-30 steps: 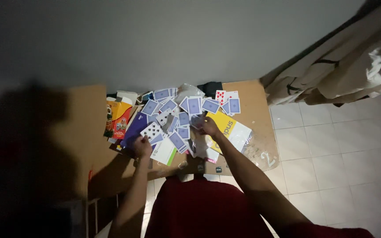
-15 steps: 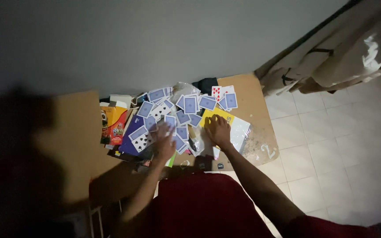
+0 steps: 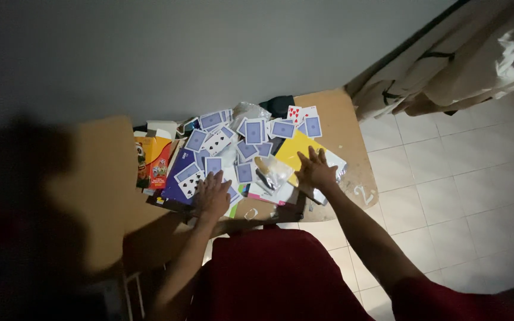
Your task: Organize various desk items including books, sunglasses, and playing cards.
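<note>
Playing cards [image 3: 251, 139], mostly blue-backed, scattered across the near half of a brown table [image 3: 337, 128] pushed against a grey wall [image 3: 209, 53]. Landmark for everything here: the yellow booklet [image 3: 297, 152] lying among the cards. Left of the yellow booklet, a dense spread of blue backs with a few faces up, among them a card with black pips [image 3: 216, 143]. Beyond the yellow booklet, toward the wall, a red-pipped card [image 3: 294, 113] and more blue backs [image 3: 313, 126]. Just left of the yellow booklet, a crumpled clear plastic wrapper [image 3: 272, 168] on top of the pile. Far left of it, a purple booklet [image 3: 181, 169] under several cards, then an orange box [image 3: 153, 160] at the heap's edge.

Right hand [image 3: 315, 171] flat and spread, palm down, fingers splayed on the near right corner of the yellow booklet and the white sheet under it; gripping nothing. Left hand [image 3: 213, 195] well to the left of the yellow booklet, also palm down with fingers extended, pressed on cards at the near edge of the spread, just beside the spade-faced card [image 3: 191, 185]; open, nothing pinched as far as visible.

Right of the yellow booklet, past the table's edge, white floor tiles [image 3: 447, 178] and pale draped cloth [image 3: 453, 65]. Near side of it, a red garment [image 3: 281, 273] on the person's lap.
</note>
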